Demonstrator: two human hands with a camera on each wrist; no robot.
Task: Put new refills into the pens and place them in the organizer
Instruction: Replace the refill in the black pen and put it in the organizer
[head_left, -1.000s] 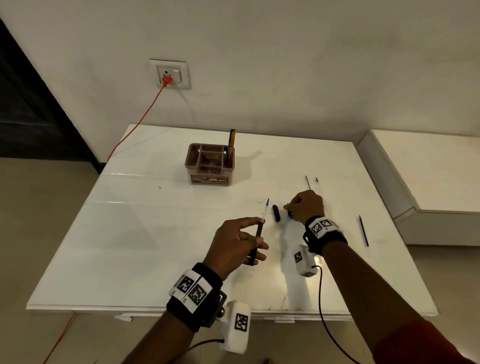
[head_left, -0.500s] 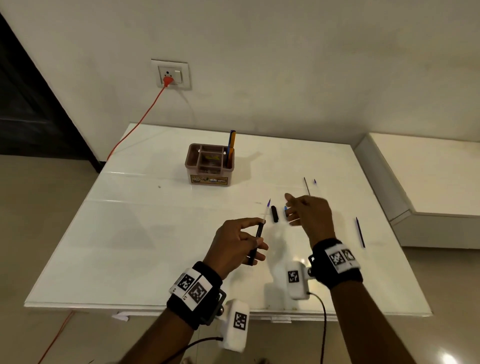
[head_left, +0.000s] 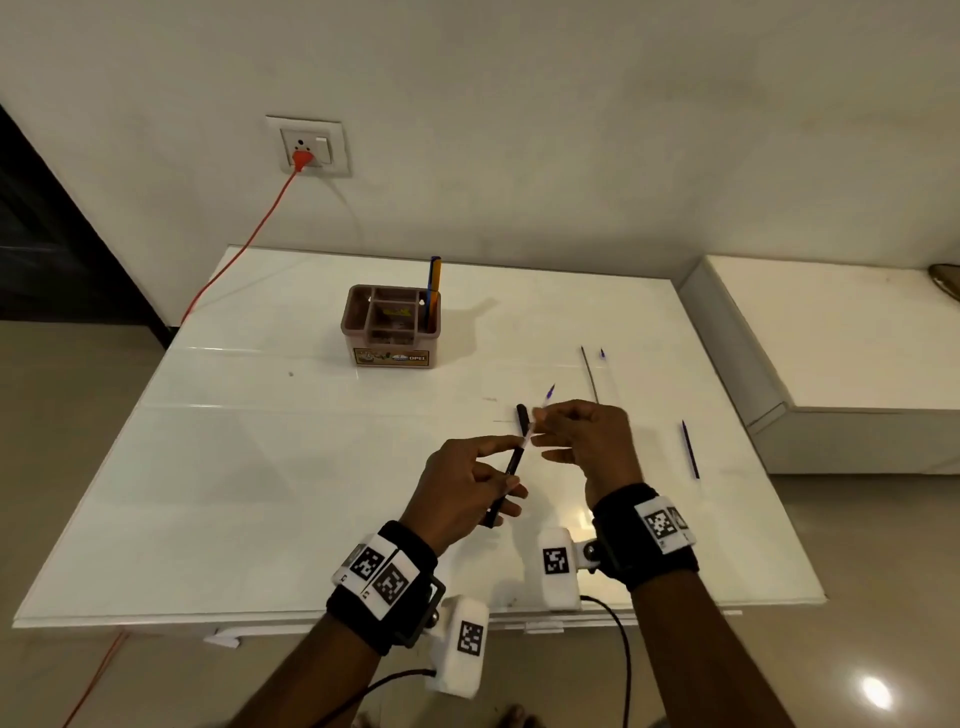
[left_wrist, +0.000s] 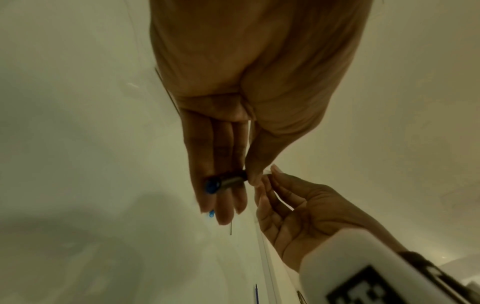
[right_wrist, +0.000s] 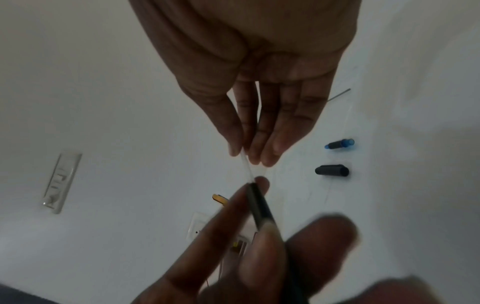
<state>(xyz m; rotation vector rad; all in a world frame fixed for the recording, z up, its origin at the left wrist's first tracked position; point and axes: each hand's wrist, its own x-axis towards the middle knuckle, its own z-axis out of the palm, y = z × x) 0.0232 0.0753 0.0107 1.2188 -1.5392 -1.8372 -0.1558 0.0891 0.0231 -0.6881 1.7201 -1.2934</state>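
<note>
A: Where do things stand?

B: The left hand (head_left: 467, 483) grips the black pen barrel (head_left: 511, 465) above the desk (head_left: 234, 493), open end tilted toward 1 o'clock. The right hand (head_left: 582, 441) pinches a clear refill (head_left: 540, 410) between thumb and fingertips, just at the barrel's mouth; its blue tip points away toward 1 o'clock.

A: Going in or coming out?

B: I cannot tell from this alone. The tube looks empty, so I'd guess it is the old one.

A: And the other parts?

B: The black cap (right_wrist: 332, 170) and a small blue nose piece (right_wrist: 339, 143) lie on the desk just past the hands. 3 more refills lie out at 2 o'clock; the nearest is a dark blue refill (head_left: 690, 449). The organizer (head_left: 390, 325) sits at 11 o'clock, well apart, with 1 blue-and-orange pen (head_left: 434, 283) standing in its right compartment.

A: What could go wrong?

B: The refill is thin and bendy; pushed or pulled off the barrel's line, it could kink or jam. A loose pinch could drop it, and a sleeve or wrist strap could knock the nose piece rolling.
</note>
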